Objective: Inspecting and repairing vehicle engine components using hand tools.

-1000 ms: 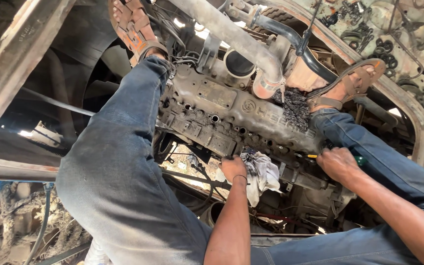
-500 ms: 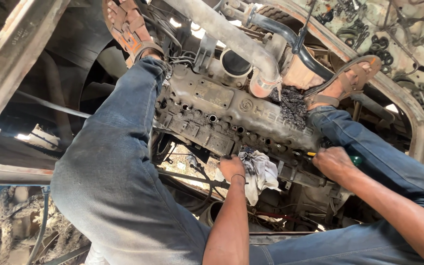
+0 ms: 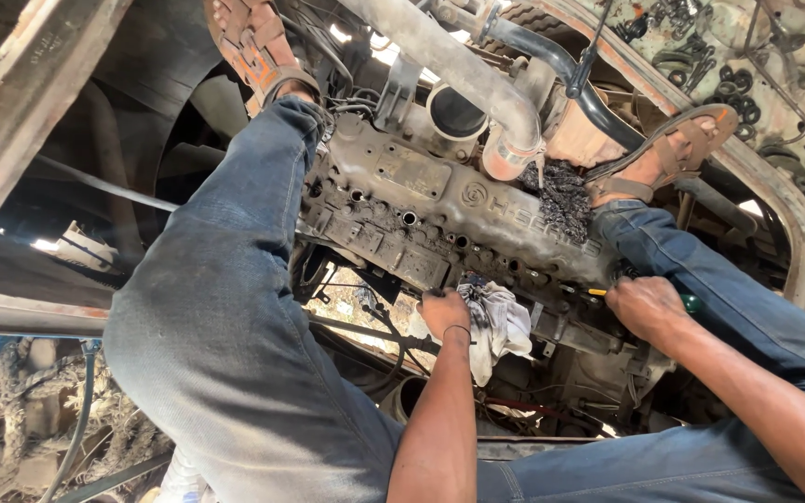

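I look down between my two jean-clad legs at a greasy engine block. My left hand is closed on a dirty white rag and presses it against the lower side of the engine. My right hand grips a screwdriver with a yellow and green handle, its tip against the engine's side. My sandalled feet rest on engine parts at the upper left and the upper right.
A thick grey pipe and a black hose cross above the engine. A rusty frame rail runs along the left. Loose metal links and parts lie at the upper right. Hoses and wires hang below the engine.
The view has shifted a little. My left hand with the rag has stayed on the engine's lower side, and my right hand keeps the screwdriver at the same place.
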